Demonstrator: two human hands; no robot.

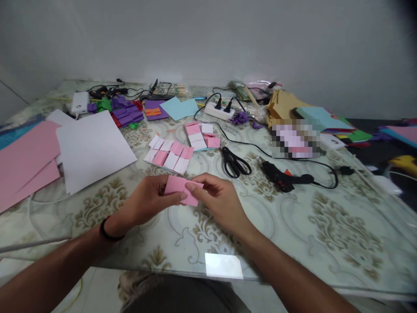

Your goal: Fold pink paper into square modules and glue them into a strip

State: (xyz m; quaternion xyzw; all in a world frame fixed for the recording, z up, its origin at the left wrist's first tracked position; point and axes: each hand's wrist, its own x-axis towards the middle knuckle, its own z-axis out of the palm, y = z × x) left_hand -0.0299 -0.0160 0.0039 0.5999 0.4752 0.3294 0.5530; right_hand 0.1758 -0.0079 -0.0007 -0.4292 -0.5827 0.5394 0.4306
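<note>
the patterned table (280,252) carries big white sheets (94,152). the left hand (146,198) and right hand (220,198) have fingers nearly closed, thumbs on top, just short of a pink-and-white panel (169,154). between them they pinch a folded pink paper (174,184). it looks like a creasing step, calling for matched edges and even thumb pressure.

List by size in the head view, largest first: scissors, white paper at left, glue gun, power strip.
1. White paper
2. Glue gun
3. Scissors and power strip: too alike to rank
</note>
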